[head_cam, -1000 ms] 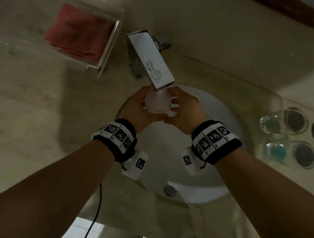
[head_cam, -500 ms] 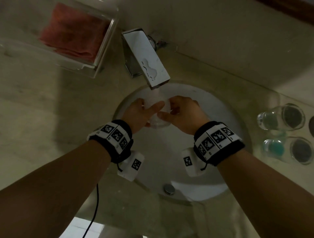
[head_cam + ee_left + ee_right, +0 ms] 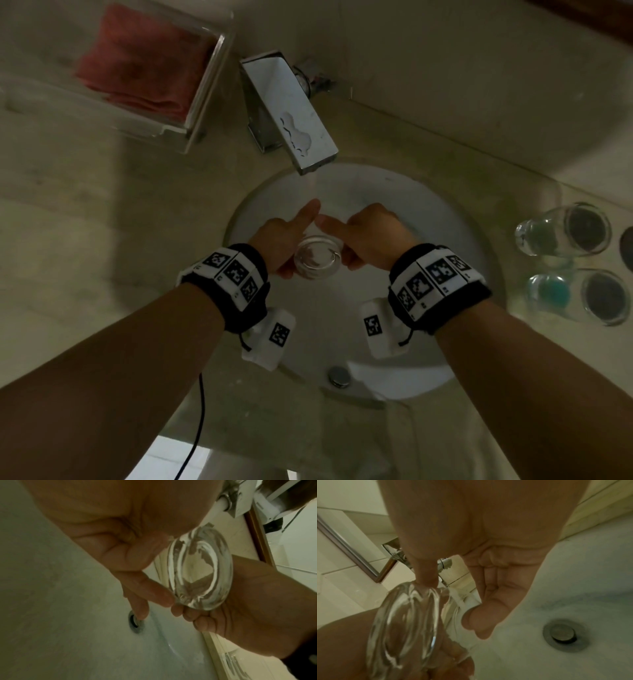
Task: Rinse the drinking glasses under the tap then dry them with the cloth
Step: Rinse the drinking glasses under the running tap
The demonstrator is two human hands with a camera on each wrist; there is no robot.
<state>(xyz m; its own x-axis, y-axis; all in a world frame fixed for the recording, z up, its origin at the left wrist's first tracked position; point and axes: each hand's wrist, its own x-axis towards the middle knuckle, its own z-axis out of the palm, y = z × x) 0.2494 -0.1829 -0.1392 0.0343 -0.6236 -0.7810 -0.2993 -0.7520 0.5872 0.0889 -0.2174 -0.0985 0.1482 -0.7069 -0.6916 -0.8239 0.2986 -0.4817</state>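
Glass (image 3: 317, 259) held over basin (image 3: 404, 205), base toward the head camera, below and nearer than tap (image 3: 291, 113); water running from the spout. Left hand (image 3: 281, 245) curled round the glass from the left, thumb raised. Right hand (image 3: 368, 240) wrapped round it from the right, thumb on the wall. Two more glasses (image 3: 565, 229) lying on counter (image 3: 102, 240), right of the basin. Red cloth (image 3: 137, 61) in clear tray (image 3: 205, 85), left of the tap. Drain plug (image 3: 562, 632) shut.
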